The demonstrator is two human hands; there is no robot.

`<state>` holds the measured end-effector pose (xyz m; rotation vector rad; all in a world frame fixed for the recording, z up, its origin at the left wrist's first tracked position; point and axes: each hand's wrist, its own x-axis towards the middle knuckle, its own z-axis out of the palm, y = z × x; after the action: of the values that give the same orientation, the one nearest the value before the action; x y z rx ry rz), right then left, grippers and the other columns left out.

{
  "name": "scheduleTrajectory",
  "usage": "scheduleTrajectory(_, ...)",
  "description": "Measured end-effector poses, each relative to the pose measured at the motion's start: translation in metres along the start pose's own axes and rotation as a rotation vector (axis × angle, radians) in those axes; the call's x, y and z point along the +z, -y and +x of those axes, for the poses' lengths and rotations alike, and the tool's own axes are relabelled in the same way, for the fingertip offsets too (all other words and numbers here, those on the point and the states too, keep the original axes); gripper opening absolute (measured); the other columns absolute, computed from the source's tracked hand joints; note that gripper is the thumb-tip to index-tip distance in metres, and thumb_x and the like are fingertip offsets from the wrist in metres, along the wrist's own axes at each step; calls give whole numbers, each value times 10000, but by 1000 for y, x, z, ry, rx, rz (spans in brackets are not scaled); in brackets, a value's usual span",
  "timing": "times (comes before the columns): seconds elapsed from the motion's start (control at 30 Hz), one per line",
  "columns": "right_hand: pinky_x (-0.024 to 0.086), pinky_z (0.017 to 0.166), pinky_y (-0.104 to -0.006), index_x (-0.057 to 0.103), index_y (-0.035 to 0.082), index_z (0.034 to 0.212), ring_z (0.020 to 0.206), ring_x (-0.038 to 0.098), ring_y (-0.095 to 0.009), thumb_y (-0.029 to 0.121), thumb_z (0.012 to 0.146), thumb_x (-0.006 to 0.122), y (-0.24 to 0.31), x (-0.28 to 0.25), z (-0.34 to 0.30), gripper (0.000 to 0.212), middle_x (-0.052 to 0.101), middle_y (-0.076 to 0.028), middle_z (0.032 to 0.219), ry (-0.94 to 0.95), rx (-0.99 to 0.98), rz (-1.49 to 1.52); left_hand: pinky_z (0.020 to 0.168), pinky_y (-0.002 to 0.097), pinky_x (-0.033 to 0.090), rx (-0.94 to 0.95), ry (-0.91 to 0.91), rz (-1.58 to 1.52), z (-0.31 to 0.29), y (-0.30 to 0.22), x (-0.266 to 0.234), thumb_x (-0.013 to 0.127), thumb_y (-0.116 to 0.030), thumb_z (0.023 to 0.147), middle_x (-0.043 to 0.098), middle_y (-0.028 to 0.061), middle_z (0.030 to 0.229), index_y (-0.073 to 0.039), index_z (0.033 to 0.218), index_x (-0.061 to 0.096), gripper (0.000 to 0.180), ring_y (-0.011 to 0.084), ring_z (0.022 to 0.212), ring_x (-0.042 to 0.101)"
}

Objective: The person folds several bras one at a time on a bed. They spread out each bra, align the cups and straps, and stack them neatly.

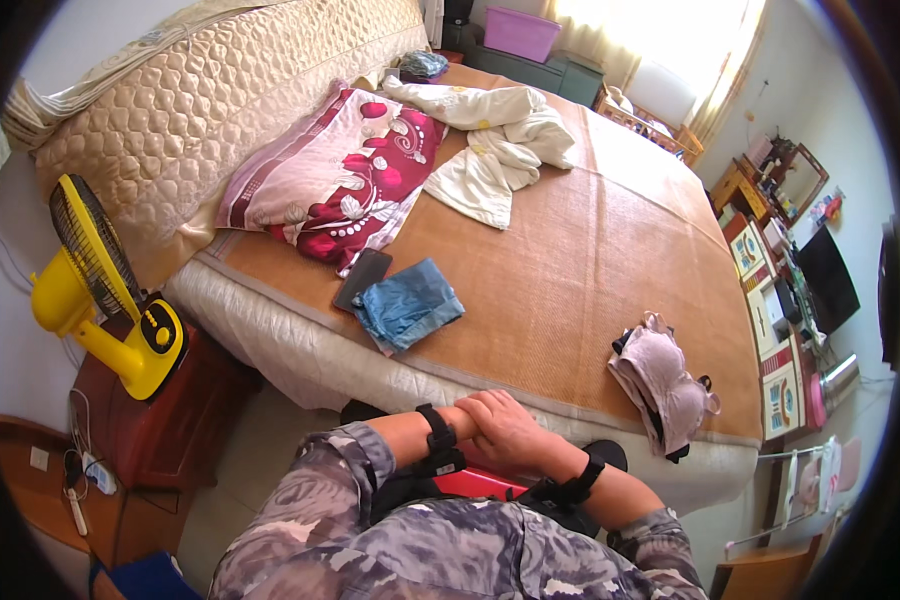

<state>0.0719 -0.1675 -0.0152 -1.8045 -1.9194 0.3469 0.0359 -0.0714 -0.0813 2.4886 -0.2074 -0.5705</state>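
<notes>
In front of my body, near the bed's front edge, my two hands are together. On top lies my right hand (511, 432), its fingers closed over my left hand (459, 421). Most of the left hand is covered, and its fingers are hidden. Each wrist wears a black strap. On the bed beyond, to the left, is a folded pair of blue denim trousers (410, 306), with a dark flat rectangular object (363, 280) beside it. To the right, a pink bra (662, 378) lies over dark folded clothing. Neither hand touches these things.
A brown mat (580, 280) covers the bed, with a red-patterned pillow (335, 180) and a crumpled cream blanket (505, 150) towards the back. At left, a yellow fan (70, 290) stands on a dark red nightstand (185, 420). Cabinets (775, 320) line the right wall.
</notes>
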Motion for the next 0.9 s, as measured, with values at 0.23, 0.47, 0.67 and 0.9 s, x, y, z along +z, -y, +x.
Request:
scheduleTrajectory(0.23,367,864,-402,459,42,1123,993,473,-337,205,652,626,-1,3,-2,525,510,-179,1053,30,41,-21,807,405,422,8,-1,-25,0,5,0,528,-201,722,573,199,981,-74,1035,555,339,333,942,538)
scheduleTrajectory(0.47,406,835,-351,438,22,1163,995,499,-264,196,745,637,-85,-33,-95,495,519,-145,1077,-369,533,217,767,387,435,-19,-106,-204,10,72,25,531,-173,720,587,177,921,-65,1051,538,348,302,881,552)
scheduleTrajectory(0.67,386,891,-340,280,-14,1256,1087,432,-308,209,768,602,-167,-40,-180,626,370,-234,1242,-1327,941,1587,491,266,442,-187,-394,-626,-10,136,34,501,-94,755,560,60,709,-40,1027,529,279,120,564,529)
scheduleTrajectory(0.9,245,1000,-420,82,56,1347,1213,254,-345,262,698,683,-210,-15,-222,909,123,-234,1358,-1894,990,1737,482,221,444,-490,-375,-920,1,114,19,496,-87,771,560,67,785,-46,983,508,216,126,582,549)
